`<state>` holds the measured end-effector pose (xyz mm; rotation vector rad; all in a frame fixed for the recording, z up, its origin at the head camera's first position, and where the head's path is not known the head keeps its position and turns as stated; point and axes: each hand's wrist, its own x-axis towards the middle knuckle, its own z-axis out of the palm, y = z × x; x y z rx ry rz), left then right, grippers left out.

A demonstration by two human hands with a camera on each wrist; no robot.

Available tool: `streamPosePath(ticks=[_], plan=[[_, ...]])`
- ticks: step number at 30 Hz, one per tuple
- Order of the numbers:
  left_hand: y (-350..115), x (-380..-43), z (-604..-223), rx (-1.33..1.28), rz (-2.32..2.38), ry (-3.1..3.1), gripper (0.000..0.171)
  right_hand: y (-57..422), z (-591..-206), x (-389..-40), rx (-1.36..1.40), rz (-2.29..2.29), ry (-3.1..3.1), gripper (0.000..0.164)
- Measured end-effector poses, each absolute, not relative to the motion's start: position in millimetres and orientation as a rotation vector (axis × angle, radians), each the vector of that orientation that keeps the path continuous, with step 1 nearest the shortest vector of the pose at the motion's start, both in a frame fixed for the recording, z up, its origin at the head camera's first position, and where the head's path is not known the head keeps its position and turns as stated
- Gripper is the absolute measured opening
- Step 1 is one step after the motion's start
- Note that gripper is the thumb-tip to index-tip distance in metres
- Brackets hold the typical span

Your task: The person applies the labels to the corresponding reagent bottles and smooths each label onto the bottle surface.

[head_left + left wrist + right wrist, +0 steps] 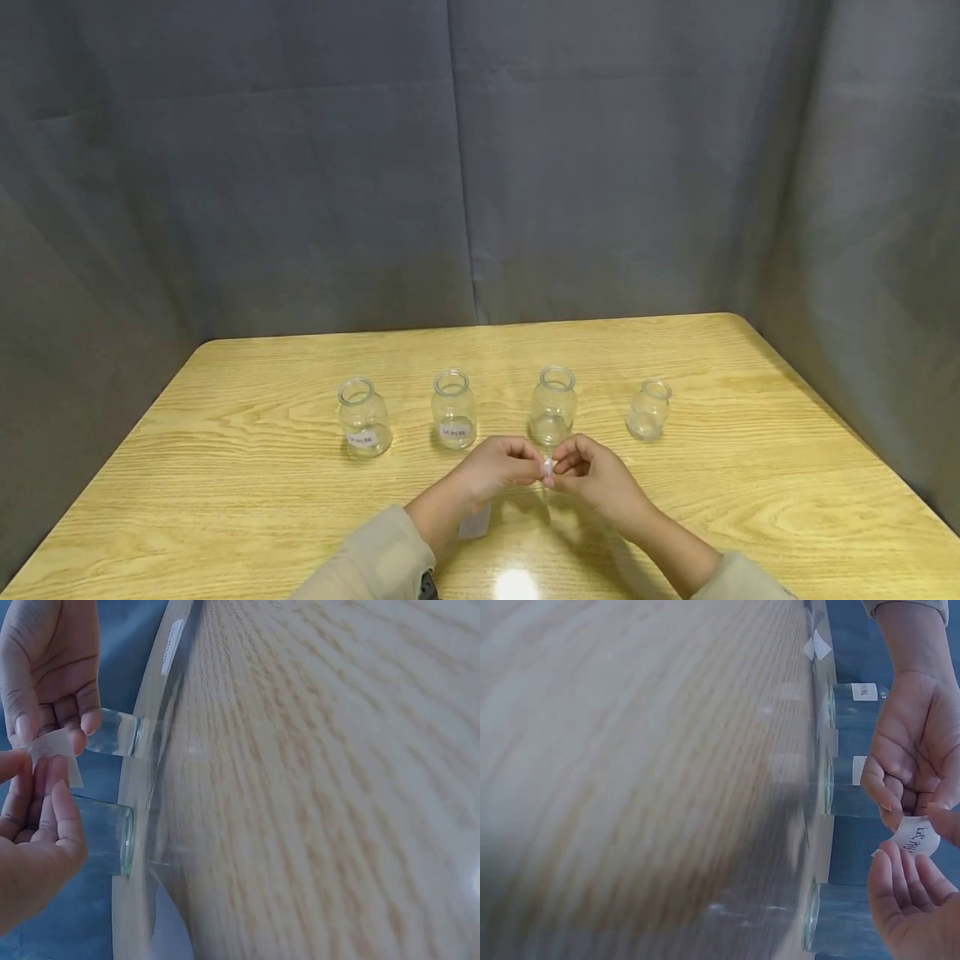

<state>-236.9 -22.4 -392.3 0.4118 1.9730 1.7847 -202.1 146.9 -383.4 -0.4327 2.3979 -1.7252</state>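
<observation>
One label (917, 835), pinched by left hand (491, 471) and right hand (600, 482), each grip nearly closed, could tear under uneven pulling.

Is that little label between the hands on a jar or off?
Off. The left hand and right hand pinch the label in front of the third jar from the left, which shows none.

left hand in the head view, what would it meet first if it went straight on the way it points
Past the white label it pinches, the left hand would likely meet the right hand first; the exact gap is unclear.
</observation>
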Motion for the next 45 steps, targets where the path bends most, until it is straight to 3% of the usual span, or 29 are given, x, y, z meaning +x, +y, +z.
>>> streamPosePath(ticks=[15,45], plan=[[-25.7,-234.8,-391.0,0.389,1.817,1.955,0.005,145.8,-383.8,-200.5,-0.451,-1.771,2.362,0.020],[-24.9,-232.5,-394.2,0.353,1.731,1.953,0.015,185.5,-383.7,-200.2,-0.606,-1.606,2.276,0.020]])
